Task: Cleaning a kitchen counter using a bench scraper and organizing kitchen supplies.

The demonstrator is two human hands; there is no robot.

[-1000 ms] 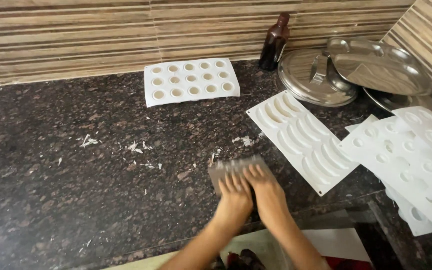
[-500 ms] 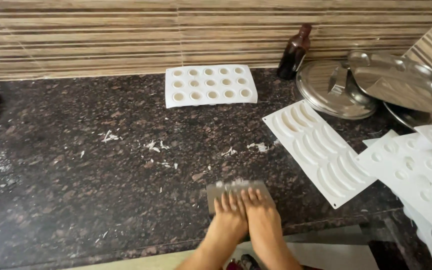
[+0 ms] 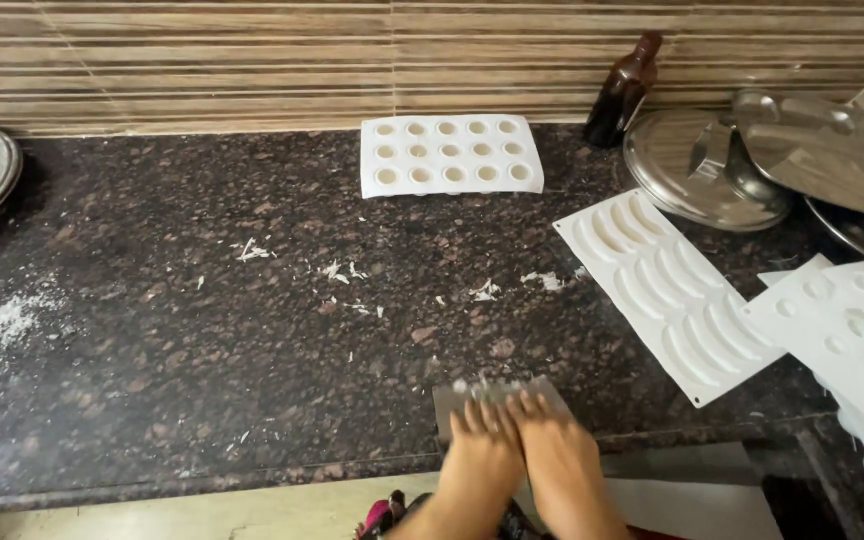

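Scraper (image 3: 497,398) flat on counter (image 3: 202,360), left hand (image 3: 480,450) and right hand (image 3: 557,455) pressing, fingers extended.

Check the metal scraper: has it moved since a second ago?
Yes. The scraper has slid toward the counter's front edge, away from the white flakes near the crescent mould.

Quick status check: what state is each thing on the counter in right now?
Metal scraper: flat on the counter, pressed under both hands.
Left hand: fingers flat on the scraper.
Right hand: fingers flat on the scraper.
Round-cavity mould: cavities filled.
Crescent mould: looks empty.
Brown bottle: upright, capped.
Counter: littered with white shavings.
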